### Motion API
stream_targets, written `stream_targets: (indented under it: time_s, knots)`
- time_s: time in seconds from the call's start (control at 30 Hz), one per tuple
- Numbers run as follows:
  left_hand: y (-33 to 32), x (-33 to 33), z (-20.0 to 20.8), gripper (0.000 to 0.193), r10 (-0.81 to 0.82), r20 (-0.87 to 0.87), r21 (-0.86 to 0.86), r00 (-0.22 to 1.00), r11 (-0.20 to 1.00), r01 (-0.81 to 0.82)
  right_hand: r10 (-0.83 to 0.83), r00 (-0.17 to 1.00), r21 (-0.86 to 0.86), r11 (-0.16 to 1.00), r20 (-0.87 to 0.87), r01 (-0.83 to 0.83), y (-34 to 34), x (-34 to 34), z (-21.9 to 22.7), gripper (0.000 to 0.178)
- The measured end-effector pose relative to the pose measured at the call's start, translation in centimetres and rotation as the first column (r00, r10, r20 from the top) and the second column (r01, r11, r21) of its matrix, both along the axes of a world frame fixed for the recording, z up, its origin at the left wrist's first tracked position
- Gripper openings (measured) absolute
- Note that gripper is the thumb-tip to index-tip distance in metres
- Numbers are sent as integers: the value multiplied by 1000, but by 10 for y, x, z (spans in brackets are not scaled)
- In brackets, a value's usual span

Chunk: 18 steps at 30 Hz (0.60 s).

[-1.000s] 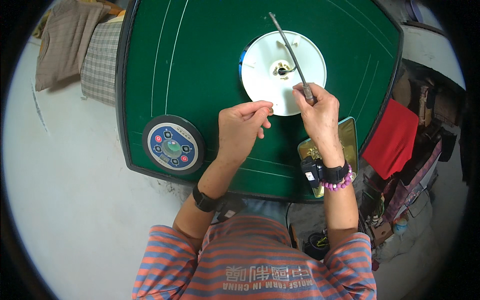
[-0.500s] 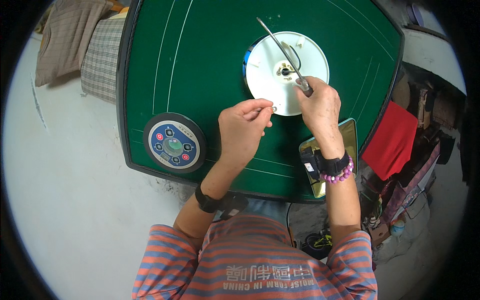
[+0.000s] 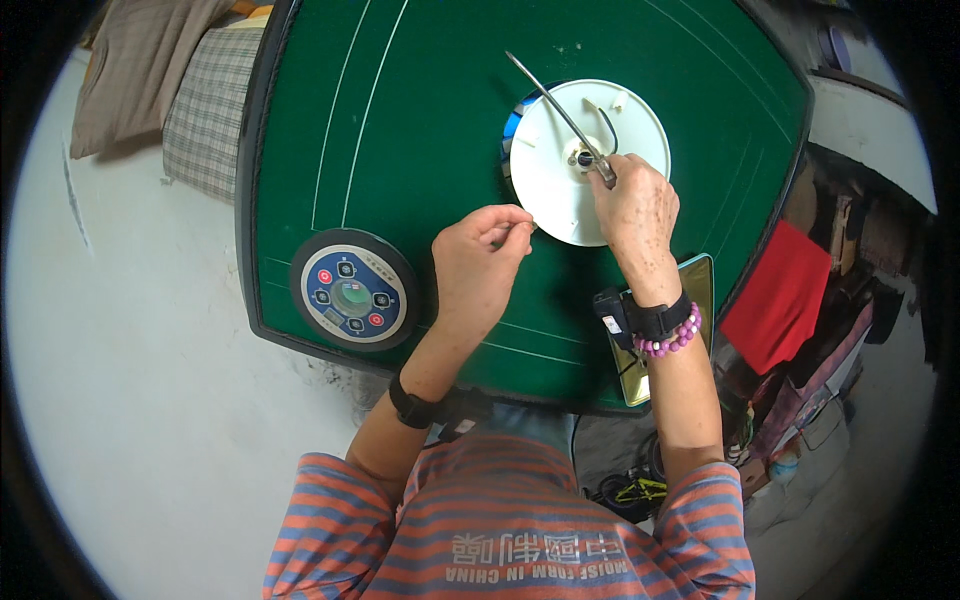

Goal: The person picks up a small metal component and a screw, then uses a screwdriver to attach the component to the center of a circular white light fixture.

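Observation:
A round white plastic disc (image 3: 560, 207) with a hole in its middle, small posts and a dark wire lies on the green table, a blue edge showing at its left. My right hand (image 3: 638, 200) is closed around the handle of a screwdriver (image 3: 555, 103), whose long shaft slants up and left across the disc. Beside the disc's lower left rim, my left hand (image 3: 488, 250) pinches with thumb and fingertips. A tiny bit of something shows at those fingertips, too small to name.
At the table's near left sits a round control panel (image 3: 380, 273) with blue face and several buttons. A shallow gold tray (image 3: 704, 290) lies partly under my right forearm. Red cloth (image 3: 775, 300) hangs beyond the right edge; a checked cushion (image 3: 208, 120) is off to the left.
The disc appears slightly lower and farther right in view, along with the table. My left fingertips have moved off the disc's face to its lower left rim. The screwdriver stays in my right hand.

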<state>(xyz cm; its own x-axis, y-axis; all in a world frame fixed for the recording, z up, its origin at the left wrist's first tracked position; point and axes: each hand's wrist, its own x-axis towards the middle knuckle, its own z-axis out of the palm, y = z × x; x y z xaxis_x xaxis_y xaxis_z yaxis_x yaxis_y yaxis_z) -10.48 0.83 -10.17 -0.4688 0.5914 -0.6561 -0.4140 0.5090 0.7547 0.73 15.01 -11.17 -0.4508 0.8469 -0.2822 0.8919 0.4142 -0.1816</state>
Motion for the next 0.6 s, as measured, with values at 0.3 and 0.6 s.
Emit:
stream_targets:
  time_s: [0.3, 0.6]
  knots:
    - [-3, -3, -9, 9, 0, -27, 29, 1000, 1000, 1, 4, 1000, 10, 1000, 18, -4, -1, -1, -5, 16]
    - [3, 2, -11, 7, -145, -471, 108, 870, 970, 220, 28, 999, 11, 1000, 47, -28, 0, -4, -10, 16]
